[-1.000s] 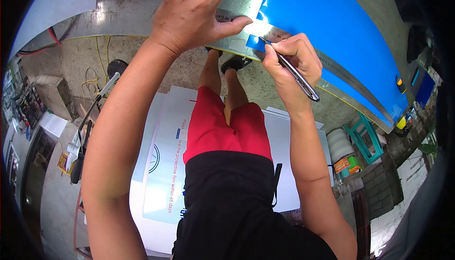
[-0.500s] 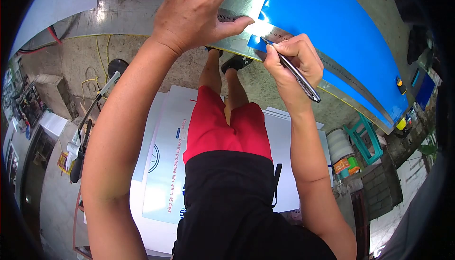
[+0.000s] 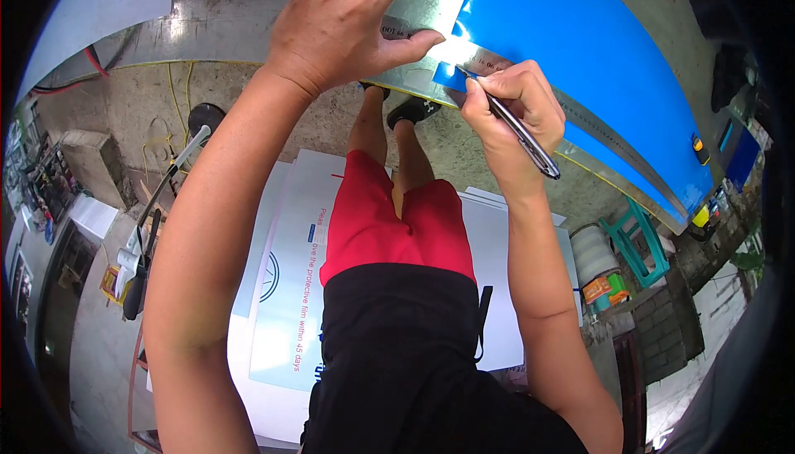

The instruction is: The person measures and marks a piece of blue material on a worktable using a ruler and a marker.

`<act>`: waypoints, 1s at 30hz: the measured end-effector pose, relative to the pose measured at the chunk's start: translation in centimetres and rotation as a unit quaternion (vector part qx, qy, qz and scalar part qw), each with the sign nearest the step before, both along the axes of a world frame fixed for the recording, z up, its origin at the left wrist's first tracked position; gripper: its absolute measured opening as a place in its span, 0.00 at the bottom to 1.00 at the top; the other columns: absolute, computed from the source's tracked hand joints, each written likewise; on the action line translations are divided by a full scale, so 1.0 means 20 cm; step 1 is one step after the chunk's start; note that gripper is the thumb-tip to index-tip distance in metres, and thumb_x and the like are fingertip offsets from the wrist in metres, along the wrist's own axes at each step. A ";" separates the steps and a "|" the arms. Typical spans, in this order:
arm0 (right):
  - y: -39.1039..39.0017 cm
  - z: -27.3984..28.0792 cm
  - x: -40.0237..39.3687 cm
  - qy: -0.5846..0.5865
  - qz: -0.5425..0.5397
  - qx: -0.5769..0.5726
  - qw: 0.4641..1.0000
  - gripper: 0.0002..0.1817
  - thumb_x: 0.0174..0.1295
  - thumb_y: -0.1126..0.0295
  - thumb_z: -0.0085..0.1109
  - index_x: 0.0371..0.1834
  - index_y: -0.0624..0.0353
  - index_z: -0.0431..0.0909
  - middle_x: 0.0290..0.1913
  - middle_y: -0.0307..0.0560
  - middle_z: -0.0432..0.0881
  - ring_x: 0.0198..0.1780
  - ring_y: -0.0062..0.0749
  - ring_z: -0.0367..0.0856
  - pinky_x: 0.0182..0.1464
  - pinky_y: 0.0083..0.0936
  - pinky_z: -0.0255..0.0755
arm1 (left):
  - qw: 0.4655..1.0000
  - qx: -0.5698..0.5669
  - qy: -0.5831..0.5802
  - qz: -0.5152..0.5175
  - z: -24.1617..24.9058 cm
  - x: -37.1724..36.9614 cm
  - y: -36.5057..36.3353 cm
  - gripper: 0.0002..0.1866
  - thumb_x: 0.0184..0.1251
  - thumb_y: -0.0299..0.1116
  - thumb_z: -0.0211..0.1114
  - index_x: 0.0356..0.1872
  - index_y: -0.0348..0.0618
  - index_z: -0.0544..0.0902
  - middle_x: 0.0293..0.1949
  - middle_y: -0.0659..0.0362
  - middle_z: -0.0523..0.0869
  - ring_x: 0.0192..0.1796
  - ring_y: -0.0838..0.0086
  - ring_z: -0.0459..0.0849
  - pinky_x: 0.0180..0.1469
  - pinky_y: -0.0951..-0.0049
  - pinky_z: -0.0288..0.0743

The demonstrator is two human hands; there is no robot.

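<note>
A long metal ruler (image 3: 609, 135) lies across a blue sheet (image 3: 571, 19) on the metal worktable (image 3: 224, 27). My left hand (image 3: 344, 27) is spread at the ruler's near-left end, thumb and index finger apart, with nothing gripped between them. My right hand (image 3: 520, 114) is closed around a dark, shiny pen (image 3: 523, 135). The pen's tip points at the ruler's lower edge, close to the left end of the blue sheet; whether it touches cannot be made out.
A white sheet (image 3: 99, 19) is at the upper left. Printed white sheets (image 3: 277, 321) lie below the table. A green stool (image 3: 638, 243) stands at the right, and a yellow-black tool (image 3: 701, 150) rests on the blue sheet. Cables (image 3: 171, 114) hang at the left.
</note>
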State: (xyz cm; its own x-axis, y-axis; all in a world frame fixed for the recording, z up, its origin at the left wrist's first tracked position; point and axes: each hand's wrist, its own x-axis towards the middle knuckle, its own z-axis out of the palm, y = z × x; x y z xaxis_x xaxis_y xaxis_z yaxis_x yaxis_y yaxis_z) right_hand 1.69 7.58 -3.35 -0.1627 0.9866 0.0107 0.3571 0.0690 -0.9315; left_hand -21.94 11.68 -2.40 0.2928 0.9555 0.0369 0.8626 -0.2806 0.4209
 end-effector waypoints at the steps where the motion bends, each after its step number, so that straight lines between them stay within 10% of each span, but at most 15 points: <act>1: 0.00 0.00 0.00 0.000 -0.003 0.005 1.000 0.11 0.52 0.84 0.78 0.29 0.63 0.80 0.31 0.42 0.82 0.31 0.22 0.80 0.32 0.20 0.73 | 1.000 0.000 0.000 0.000 0.00 0.00 0.00 0.38 0.53 0.55 0.79 0.67 0.57 0.81 0.70 0.54 0.71 0.81 0.56 0.63 0.85 0.46 0.50; 30: 0.01 -0.01 0.01 0.041 -0.006 -0.021 0.999 0.09 0.53 0.83 0.76 0.29 0.63 0.82 0.32 0.42 0.82 0.31 0.21 0.80 0.33 0.20 0.75 | 1.000 0.022 0.011 -0.006 0.00 0.01 0.00 0.38 0.52 0.53 0.80 0.67 0.57 0.81 0.71 0.54 0.73 0.80 0.55 0.65 0.84 0.46 0.52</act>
State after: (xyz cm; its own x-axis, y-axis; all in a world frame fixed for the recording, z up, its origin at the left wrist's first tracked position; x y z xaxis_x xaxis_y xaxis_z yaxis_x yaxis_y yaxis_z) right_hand 1.93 7.77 -3.47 -0.1513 0.9883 -0.0188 0.2801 0.0247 -0.9597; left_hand -21.71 11.73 -2.47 0.3052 0.9495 0.0724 0.8684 -0.3087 0.3880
